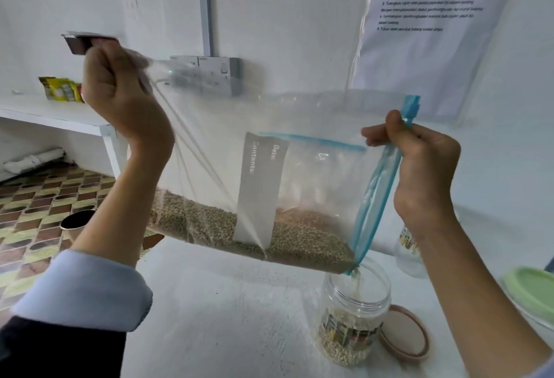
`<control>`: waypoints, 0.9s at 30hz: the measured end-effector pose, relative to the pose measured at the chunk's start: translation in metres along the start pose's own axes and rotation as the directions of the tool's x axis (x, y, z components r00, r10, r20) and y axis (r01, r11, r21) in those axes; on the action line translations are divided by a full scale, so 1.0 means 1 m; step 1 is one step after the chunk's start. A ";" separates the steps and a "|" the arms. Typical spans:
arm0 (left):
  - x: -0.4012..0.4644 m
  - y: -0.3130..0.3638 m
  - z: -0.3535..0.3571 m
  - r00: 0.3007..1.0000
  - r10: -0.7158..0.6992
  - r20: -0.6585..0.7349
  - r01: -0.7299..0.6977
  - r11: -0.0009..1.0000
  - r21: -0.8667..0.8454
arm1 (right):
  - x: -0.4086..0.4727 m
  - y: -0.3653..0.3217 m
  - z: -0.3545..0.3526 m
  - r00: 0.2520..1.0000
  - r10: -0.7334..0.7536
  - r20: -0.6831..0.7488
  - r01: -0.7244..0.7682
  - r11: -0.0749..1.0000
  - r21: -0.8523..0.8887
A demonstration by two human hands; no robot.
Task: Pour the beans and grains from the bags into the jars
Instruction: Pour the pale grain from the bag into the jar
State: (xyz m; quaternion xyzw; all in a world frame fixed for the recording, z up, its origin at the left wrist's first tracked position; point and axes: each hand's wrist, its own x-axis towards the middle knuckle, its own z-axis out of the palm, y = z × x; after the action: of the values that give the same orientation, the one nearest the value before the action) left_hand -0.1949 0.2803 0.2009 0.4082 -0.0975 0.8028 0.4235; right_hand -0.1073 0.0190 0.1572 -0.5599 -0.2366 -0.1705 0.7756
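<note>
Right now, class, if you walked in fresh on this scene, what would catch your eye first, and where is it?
The big clear zip bag fills the middle, held up tilted, with greenish-brown grains pooled along its low edge. The left hand grips its raised corner at upper left, while the right hand pinches the blue zip strip. From the bag's lowest corner a thin stream falls into the open jar on the white table, lower right.

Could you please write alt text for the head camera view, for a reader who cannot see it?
A person's two hands hold a clear zip bag tilted so grains stream from its lower corner into an open clear jar on a white table. The left hand grips the raised corner; the right hand pinches the blue zip strip. A brown lid lies beside the jar.
</note>
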 end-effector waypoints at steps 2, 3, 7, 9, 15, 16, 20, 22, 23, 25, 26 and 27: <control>0.001 -0.001 0.000 1.000 0.005 -0.006 -0.005 1.000 0.001 | 0.001 -0.001 -0.002 1.000 0.000 0.009 0.000 1.000 0.010; 0.003 -0.002 -0.001 1.000 0.009 -0.008 -0.009 1.000 0.009 | 0.002 -0.002 -0.002 0.999 0.014 0.044 -0.013 1.000 -0.011; 0.007 -0.006 -0.005 1.000 0.003 -0.022 -0.002 1.000 0.009 | 0.003 -0.002 -0.006 0.999 0.039 0.003 -0.039 0.999 0.000; 0.007 -0.007 -0.006 1.000 0.012 -0.016 -0.012 1.000 0.014 | 0.002 -0.002 -0.007 0.999 0.029 0.019 -0.029 1.000 0.000; 0.008 -0.005 -0.009 0.999 0.005 -0.037 -0.003 0.999 0.052 | -0.001 -0.007 -0.009 1.000 0.002 0.024 -0.001 1.000 -0.027; 0.008 -0.004 -0.008 0.999 0.005 -0.037 -0.002 0.998 0.061 | -0.001 -0.009 -0.008 0.998 0.009 0.057 -0.006 0.999 -0.051; 0.007 0.000 -0.006 1.000 0.000 -0.030 0.001 0.999 0.049 | -0.004 -0.011 -0.007 0.999 0.012 0.032 -0.010 0.998 -0.056; 0.007 0.000 -0.007 0.999 0.000 -0.033 0.002 0.999 0.047 | -0.003 -0.014 -0.008 0.996 0.022 0.088 -0.015 0.997 -0.081; 0.007 0.002 -0.006 0.999 -0.013 -0.035 0.015 0.999 0.040 | -0.004 -0.015 -0.007 0.993 0.034 0.111 -0.023 0.995 -0.100; 0.008 0.001 -0.007 0.999 -0.013 -0.034 0.014 0.999 0.029 | -0.005 -0.015 -0.007 0.997 0.039 0.068 -0.033 0.996 -0.079; 0.009 0.001 -0.009 0.999 -0.019 -0.030 0.019 1.000 -0.005 | -0.005 -0.014 -0.007 0.999 0.037 0.031 -0.035 0.998 -0.050; 0.009 0.002 -0.012 1.000 -0.021 -0.004 0.021 0.999 -0.027 | -0.007 -0.014 -0.007 0.999 0.037 0.019 -0.036 0.999 -0.031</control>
State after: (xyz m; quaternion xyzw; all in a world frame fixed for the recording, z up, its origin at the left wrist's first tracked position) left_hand -0.2056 0.2906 0.2005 0.4017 -0.1030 0.7979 0.4375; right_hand -0.1187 0.0080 0.1624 -0.5774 -0.2314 -0.1542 0.7676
